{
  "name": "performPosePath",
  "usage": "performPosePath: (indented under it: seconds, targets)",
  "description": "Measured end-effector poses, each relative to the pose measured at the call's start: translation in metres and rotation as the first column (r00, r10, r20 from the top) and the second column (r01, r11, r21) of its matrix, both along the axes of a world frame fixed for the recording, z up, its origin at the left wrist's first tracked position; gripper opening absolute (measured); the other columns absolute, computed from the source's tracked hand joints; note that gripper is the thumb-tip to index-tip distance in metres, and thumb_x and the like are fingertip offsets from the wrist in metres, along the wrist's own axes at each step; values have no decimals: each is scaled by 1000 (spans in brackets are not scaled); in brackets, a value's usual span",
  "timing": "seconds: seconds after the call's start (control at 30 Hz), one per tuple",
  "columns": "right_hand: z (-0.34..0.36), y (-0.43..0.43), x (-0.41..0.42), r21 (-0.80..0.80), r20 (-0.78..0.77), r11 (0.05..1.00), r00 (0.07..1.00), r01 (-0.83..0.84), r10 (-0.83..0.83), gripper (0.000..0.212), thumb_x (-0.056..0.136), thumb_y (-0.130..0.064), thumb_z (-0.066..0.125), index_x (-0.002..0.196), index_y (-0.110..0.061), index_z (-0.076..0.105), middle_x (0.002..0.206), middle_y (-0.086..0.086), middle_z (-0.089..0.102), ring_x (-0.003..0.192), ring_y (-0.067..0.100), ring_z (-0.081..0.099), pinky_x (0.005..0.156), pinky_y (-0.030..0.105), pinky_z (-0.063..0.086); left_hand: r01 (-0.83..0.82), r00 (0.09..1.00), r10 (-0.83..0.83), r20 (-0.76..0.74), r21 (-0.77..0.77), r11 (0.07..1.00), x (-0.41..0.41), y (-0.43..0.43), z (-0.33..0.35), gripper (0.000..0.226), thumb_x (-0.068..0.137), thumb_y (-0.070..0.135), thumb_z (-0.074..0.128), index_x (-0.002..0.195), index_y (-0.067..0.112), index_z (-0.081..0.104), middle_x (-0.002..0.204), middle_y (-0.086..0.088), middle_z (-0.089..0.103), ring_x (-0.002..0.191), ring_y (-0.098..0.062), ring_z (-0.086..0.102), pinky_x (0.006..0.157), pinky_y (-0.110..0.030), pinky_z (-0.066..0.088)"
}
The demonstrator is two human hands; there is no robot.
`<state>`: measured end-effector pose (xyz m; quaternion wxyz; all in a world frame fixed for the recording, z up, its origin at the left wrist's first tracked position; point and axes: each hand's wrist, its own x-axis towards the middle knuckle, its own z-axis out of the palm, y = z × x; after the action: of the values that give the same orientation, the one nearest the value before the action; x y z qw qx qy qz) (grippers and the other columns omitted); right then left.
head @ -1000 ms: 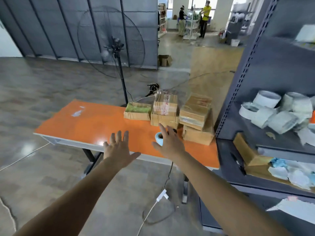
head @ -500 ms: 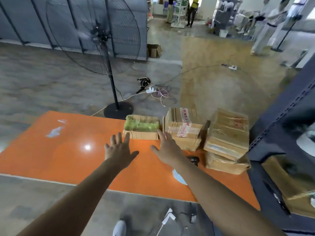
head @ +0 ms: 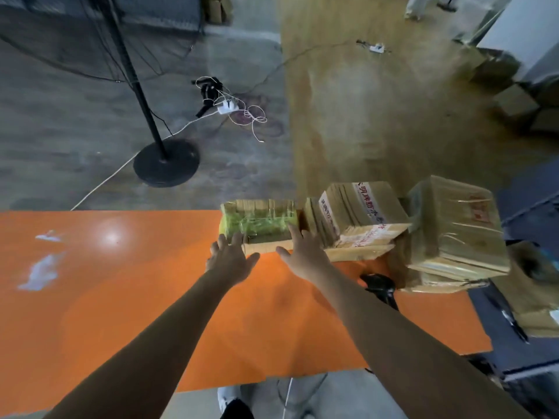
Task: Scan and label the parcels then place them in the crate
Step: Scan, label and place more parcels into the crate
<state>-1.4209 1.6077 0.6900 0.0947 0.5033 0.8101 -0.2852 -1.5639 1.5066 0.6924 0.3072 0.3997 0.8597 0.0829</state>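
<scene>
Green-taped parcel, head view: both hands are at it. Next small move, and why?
Probably close both hands on the green-taped parcel and draw it nearer across the table. The left hand and right hand are open at its near corners, gripping nothing yet, and it lies at the far edge.

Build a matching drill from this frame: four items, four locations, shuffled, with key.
Items
1. green-wrapped parcel
2. black scanner
3. fan base
4. white power strip

Locations
A. grey floor, among loose cords
B. orange table, in front of the stacked parcels
C. grey floor, at the foot of the black pole
D. table's far edge, at the fingertips of the open left hand and right hand

Pairs: 1-D, 2-B, 3-C, 4-A
</scene>
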Motion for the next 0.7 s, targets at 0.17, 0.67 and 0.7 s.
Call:
performPosePath:
  seconds: [0.17,0.67,0.7]
  targets:
    - [-17,3,-5,-50,-18,998,999,44,-44,72,99,-52,46,156,-31,8,157,18,25,132,37,45,96,43,47,-107,978,100,181,29,994,-8,9,-10,72,93,45,56,149,15,24,145,-18,34,133,-40,34,106,-46,32]
    - [-16,-32,16,-147,96,975,984,165,-152,80,99,-58,39,157,-16,3,127,16,61,67,18,61,53,31,49,-247,947,271,171,-149,958,-15,-37,-12,67,90,37,54,145,8,28,141,-22,31,127,-41,35,101,-44,39]
    - [-17,-34,21,-170,71,968,982,184,-174,80,98,-57,42,157,-17,6,139,17,52,88,23,65,68,34,55,-265,934,289,210,-135,955,-13,-39,-12,69,90,37,55,145,5,28,141,-21,32,124,-40,39,98,-43,42]
